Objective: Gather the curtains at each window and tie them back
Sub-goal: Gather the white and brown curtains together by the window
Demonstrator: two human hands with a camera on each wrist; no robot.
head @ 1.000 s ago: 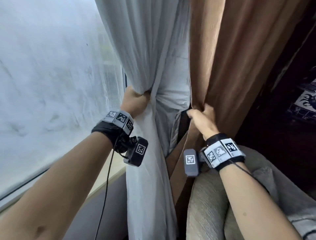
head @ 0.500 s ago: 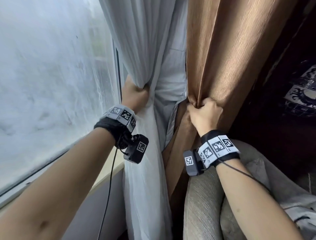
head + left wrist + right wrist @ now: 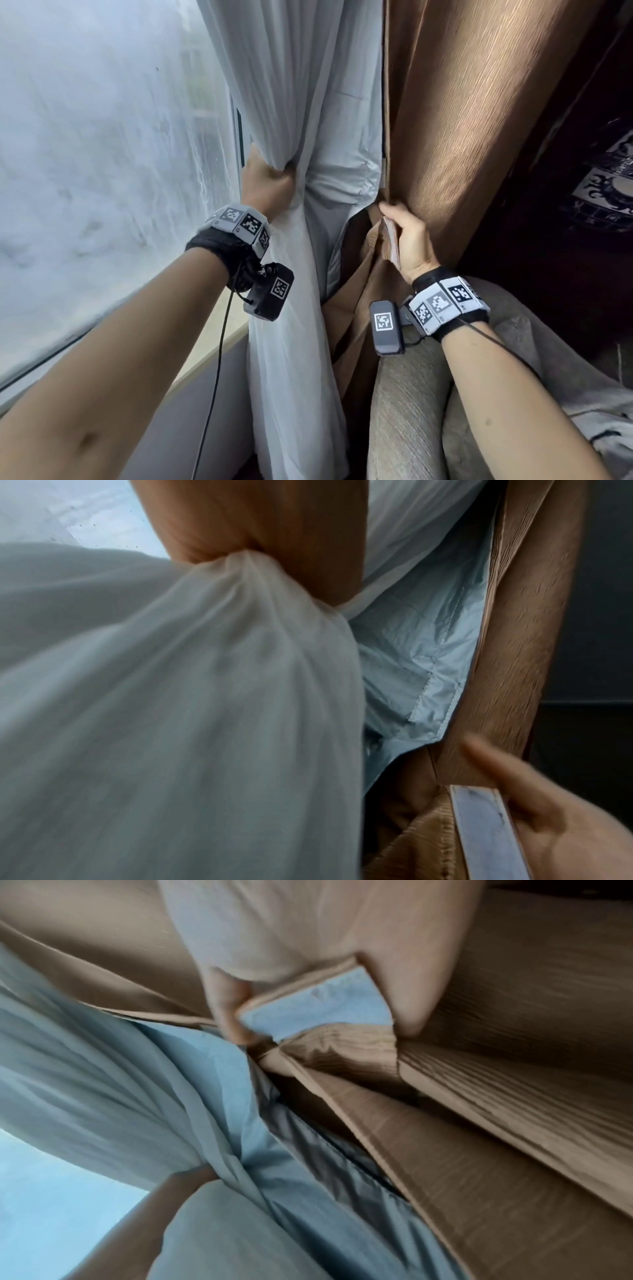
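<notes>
Low on the left, a pale window sill [image 3: 219, 346], running from the near left edge toward the far middle, under the frosted pane. Crossed at its far right end by the hanging white curtain [image 3: 291, 342]. Nothing made out lying on the sill itself.

Near right, a beige ribbed armchair [image 3: 404, 411], its rounded back just beside the lower folds of the brown curtain [image 3: 356, 329], seemingly touching. Draped over its right side, a crumpled grey cloth [image 3: 603, 421], partly cut off by the picture's edge.

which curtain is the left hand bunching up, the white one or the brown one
The white sheer curtain by the window; the left hand grips it. The brown curtain is in the right hand.
</notes>
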